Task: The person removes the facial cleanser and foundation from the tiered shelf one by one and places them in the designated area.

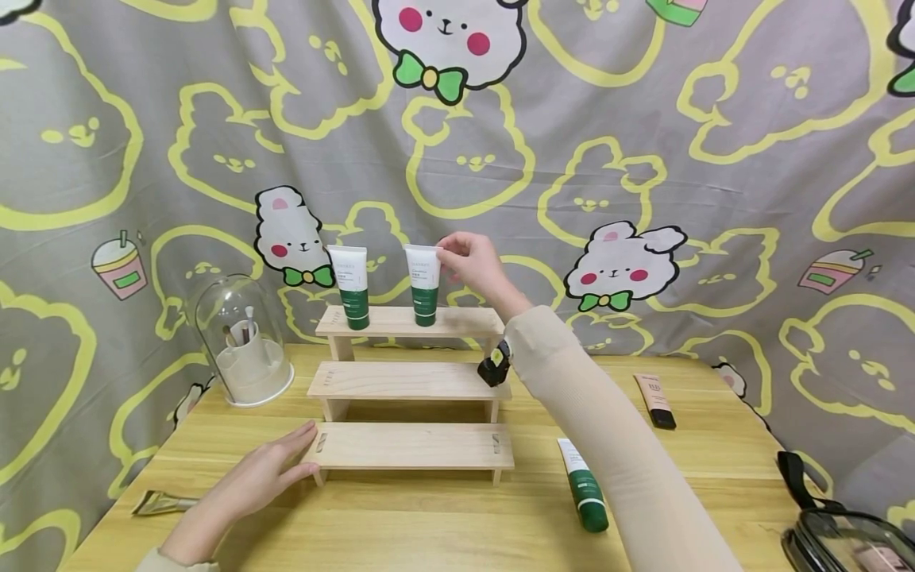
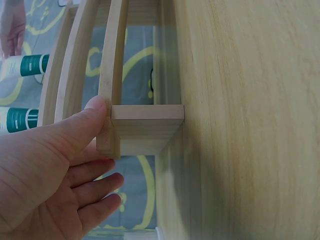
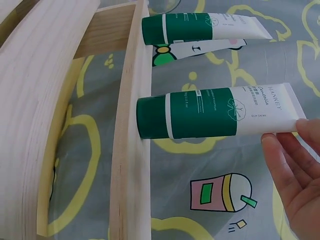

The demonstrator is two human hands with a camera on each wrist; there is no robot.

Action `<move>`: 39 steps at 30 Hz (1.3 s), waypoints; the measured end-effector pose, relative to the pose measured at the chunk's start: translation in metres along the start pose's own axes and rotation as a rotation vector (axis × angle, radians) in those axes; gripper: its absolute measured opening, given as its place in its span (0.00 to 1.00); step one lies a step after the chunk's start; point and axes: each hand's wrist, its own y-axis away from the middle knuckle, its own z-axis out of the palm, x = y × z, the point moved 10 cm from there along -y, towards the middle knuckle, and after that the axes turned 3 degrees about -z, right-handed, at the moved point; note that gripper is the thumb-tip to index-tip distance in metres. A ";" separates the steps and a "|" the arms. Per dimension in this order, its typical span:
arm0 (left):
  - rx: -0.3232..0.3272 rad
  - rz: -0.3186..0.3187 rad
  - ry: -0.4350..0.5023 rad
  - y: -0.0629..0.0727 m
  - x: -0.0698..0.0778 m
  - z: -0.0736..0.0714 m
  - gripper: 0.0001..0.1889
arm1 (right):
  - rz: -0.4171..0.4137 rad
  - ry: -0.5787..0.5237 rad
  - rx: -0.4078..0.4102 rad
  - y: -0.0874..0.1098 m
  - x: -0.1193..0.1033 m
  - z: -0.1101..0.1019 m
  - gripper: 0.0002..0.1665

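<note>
- While my left hand (image 1: 260, 473) touches the left end of the low step (image 1: 407, 446), I think it stops the wood stand (image 1: 422, 380) from wobbling. My thumb is on the front edge and my other fingers are loose, squeezing nothing that I can see.
- One green and white tube (image 1: 582, 485) lies on the table (image 1: 400, 524), right of the stand, where it looks easy to reach.
- Farther back on that side lies the BB tube (image 1: 654, 401), out of the way, I guess.
- On the left, a clear dome (image 1: 268, 373) covers makeup brushes (image 1: 249, 314), maybe to keep dust off.
- Up on the top step (image 1: 386, 319), my right hand (image 1: 475, 262) pinches the HANKEY tube (image 1: 425, 286) by its thin white end, between thumb and fingers. Its green cap (image 3: 152, 117) is down, touching the wood. That cap looks flat, so it should make a good foot. Holding the tip probably stops me bumping things.
- Left of it, with a gap between, a matching tube (image 1: 352, 290) stands cap down too, and I am not touching it. Both have their writing to the front, perhaps so it is easy to read.
- Behind everything hangs the bunny curtain (image 1: 472, 167).
</note>
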 end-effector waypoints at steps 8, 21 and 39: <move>0.000 -0.002 0.003 0.000 0.001 0.000 0.33 | -0.055 -0.012 0.059 0.004 -0.002 -0.006 0.07; 0.008 -0.003 -0.002 0.001 0.001 0.000 0.33 | -0.089 -0.086 0.085 0.025 -0.006 -0.035 0.09; 0.023 0.000 -0.004 0.001 0.001 -0.001 0.32 | -0.047 -0.187 0.162 0.091 0.015 -0.144 0.08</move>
